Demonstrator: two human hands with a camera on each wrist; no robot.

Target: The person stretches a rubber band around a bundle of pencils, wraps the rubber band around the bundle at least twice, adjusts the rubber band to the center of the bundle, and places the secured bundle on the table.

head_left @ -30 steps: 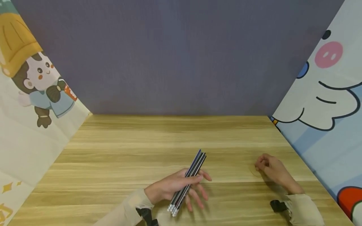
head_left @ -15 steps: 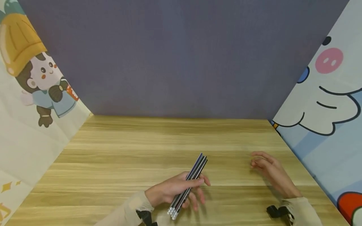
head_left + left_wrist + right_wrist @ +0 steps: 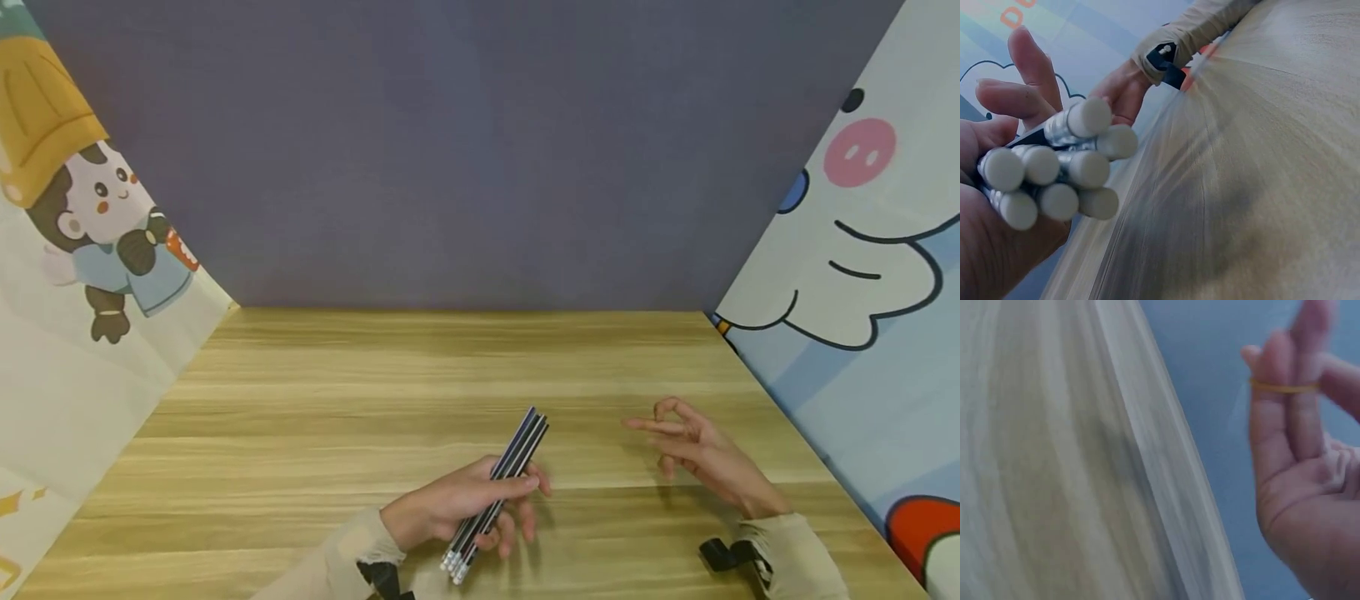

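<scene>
A bundle of several dark pencils [image 3: 501,487] with white eraser ends [image 3: 1085,169] slants across my left hand [image 3: 468,493]. The thumb presses over the bundle and the fingers curl beneath it, with the eraser ends nearest me. To the right, my right hand [image 3: 708,462] is raised over the table. A thin yellow rubber band [image 3: 1285,389] crosses its fingers in the right wrist view, with one bent finger reaching its right end. Two fingers stand fairly straight behind the band. The band is too thin to make out in the head view.
Both hands are above a wood-grain table [image 3: 337,375]. A dark grey panel [image 3: 465,150] rises at its far edge. Cartoon-printed sheets flank it, one on the left [image 3: 45,375] and one on the right [image 3: 885,400]. Black straps with mounts sit on both wrists.
My right hand has gone from a pinch with the loop hanging to fingers extended leftward, with the band across them. My left hand keeps the pencils, its lower fingers curling in more.
</scene>
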